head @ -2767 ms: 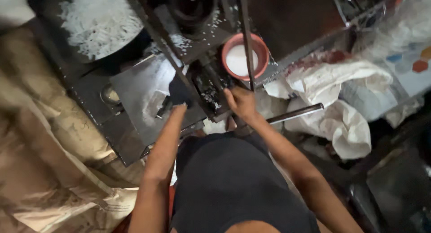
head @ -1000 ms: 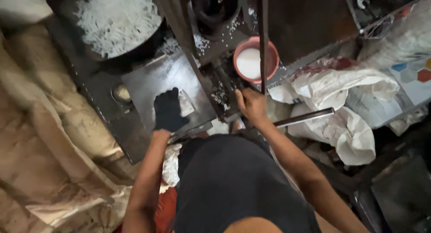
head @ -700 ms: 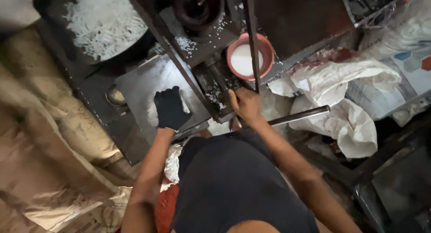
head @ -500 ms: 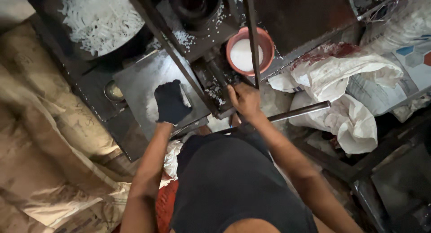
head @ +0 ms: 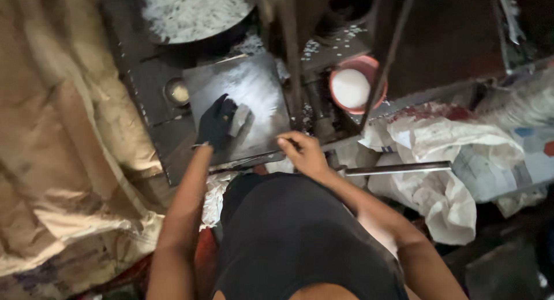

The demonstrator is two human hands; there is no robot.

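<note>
My left hand [head: 217, 122], in a dark glove, rests on a flat metal plate [head: 259, 89] dusted with white powder and grips a small pale block [head: 238, 119]. My bare right hand [head: 304, 153] hovers at the plate's near right corner with fingers curled together; I cannot tell if it holds anything. Just right of it a metal bar [head: 398, 169] runs sideways.
A dark pan of white shreds [head: 193, 14] sits at the top. A pink bowl of white powder [head: 352, 86] stands right of an upright metal post [head: 291, 57]. White plastic bags [head: 438, 161] pile up on the right, brown sacking [head: 63, 150] on the left.
My gloved left hand slid leftwards across the plate and now holds the pale block. My right hand came off the machine part and drew back towards me. The view shifted right.
</note>
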